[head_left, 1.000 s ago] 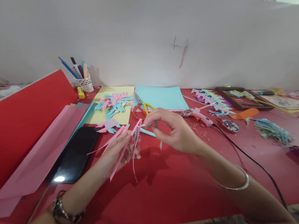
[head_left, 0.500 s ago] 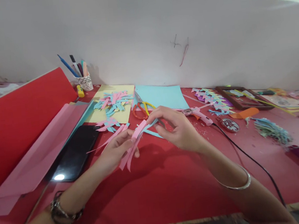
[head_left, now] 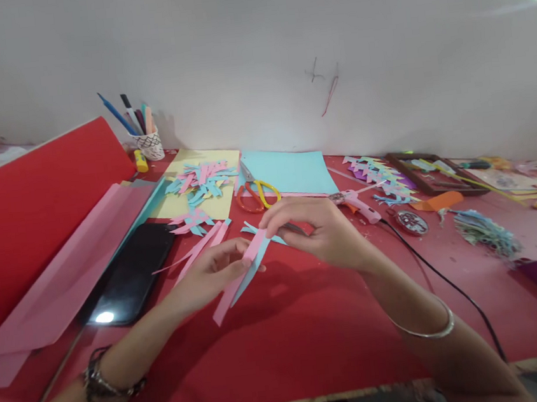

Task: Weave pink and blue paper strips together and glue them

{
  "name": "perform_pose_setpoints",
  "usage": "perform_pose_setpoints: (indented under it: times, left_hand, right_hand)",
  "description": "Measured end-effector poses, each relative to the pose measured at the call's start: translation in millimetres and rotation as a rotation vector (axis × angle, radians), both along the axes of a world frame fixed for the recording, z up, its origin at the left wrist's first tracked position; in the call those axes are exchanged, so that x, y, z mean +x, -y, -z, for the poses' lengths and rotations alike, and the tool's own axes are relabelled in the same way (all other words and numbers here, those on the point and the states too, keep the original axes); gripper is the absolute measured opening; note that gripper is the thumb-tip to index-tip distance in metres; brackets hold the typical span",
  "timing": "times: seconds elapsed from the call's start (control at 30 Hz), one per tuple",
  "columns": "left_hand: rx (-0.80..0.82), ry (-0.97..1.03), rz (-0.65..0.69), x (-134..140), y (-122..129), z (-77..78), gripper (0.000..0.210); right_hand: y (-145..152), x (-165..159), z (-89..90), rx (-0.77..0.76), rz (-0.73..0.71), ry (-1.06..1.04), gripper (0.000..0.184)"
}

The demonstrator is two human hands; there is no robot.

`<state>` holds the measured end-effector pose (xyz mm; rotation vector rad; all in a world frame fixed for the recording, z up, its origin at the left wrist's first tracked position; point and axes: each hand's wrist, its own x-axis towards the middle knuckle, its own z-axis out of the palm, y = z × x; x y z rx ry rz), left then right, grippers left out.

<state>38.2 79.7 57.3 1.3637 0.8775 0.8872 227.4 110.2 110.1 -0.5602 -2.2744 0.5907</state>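
Observation:
Between my two hands are paper strips: a pink strip [head_left: 225,301] slants down toward me, and a light blue strip [head_left: 250,276] lies along its right side. My left hand [head_left: 209,272] pinches them near the middle with thumb and fingers. At their upper end, the fingertips of my right hand [head_left: 316,226] close on the pink strip's end. Loose pink strips [head_left: 199,250] lie just beyond my left hand. Blue strips [head_left: 249,227] lie on the red tabletop, partly behind my right hand. Scissors [head_left: 258,192] with red and yellow handles rest beyond the hands.
Woven pink and blue paper pieces [head_left: 203,179] lie on a yellow sheet [head_left: 172,201], beside a blue sheet [head_left: 289,172]. A black phone [head_left: 134,272] is at left, below a pen cup [head_left: 150,144]. A pink glue gun [head_left: 358,203] trails a black cord [head_left: 442,278] at right.
The blue strip now lies down along the pink one, where two pink tails hung before. My right hand has drawn back slightly; both hands still hold the strips.

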Motion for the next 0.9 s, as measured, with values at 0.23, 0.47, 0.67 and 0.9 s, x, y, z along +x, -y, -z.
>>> perform_pose_setpoints:
  times: [0.23,0.47,0.67,0.9]
  left_hand:
    - [0.031,-0.01,0.036,0,2,2.9,0.025]
    - [0.18,-0.096,-0.114,1,0,4.0,0.026]
    - [0.32,-0.245,-0.265,-3,-8,14.7,0.02]
    - [0.555,-0.295,-0.401,-4,-8,9.0,0.019]
  right_hand:
    - [0,1,-4.5,0.012,0.03,0.021,0.02]
    - [-1,13,-15.8,-0.028,0.124,0.003,0.022]
    - [-1,25,-22.6,-0.034,0.208,-0.087,0.021]
    - [0,26,-25.6,-0.051,0.211,-0.115,0.016]
